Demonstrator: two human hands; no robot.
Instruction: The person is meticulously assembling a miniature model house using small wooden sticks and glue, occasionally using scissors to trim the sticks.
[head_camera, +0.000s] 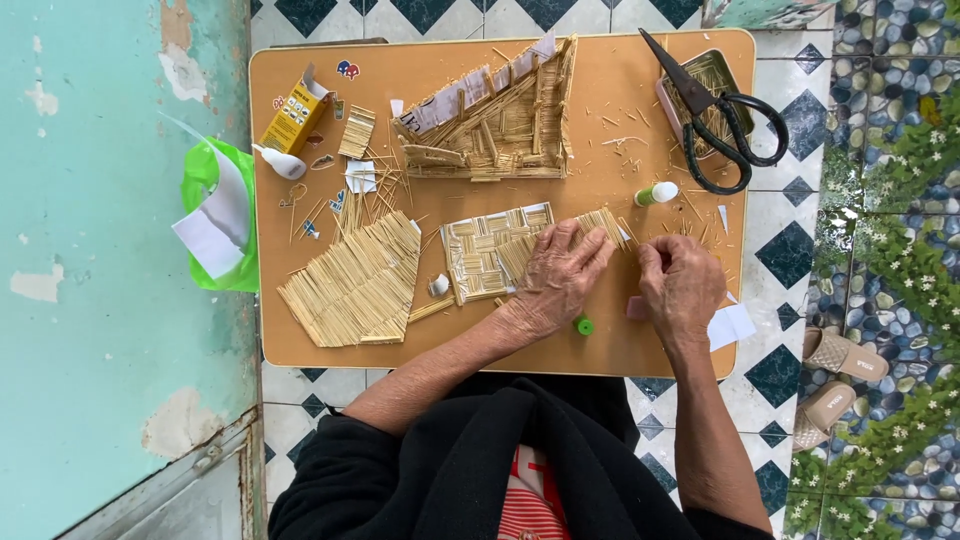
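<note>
The biggest thing is the small orange table (500, 350), seen from above, and it stands on a floor of white and dark diamond tiles. At about 12 o'clock on the table sits a little house frame (495, 115) made of straw sticks and bits of paper. At about 8 o'clock lies a big flat straw mat (360, 285), shaped a bit like a fan. In the middle lies a woven straw panel (485, 250), and the left hand (560, 278) lies flat on top of its right part, fingers spread and pressing down. Just to the right, at about 3 o'clock from that hand, the right hand (680, 285) has its fingertips pinched together on something small at the edge of a straw bundle (603, 222); what it pinches is too tiny to make out. Black scissors (715, 115) lie at 2 o'clock, across a pink tin (715, 85) full of straw. A yellow box (295, 115) lies at 10 o'clock, with a white glue bottle (280, 162) just below it. A small glue tube with a green tip (655, 193) lies above the right hand. A green cap (584, 325) lies between the two wrists. Loose straws are scattered all over.
</note>
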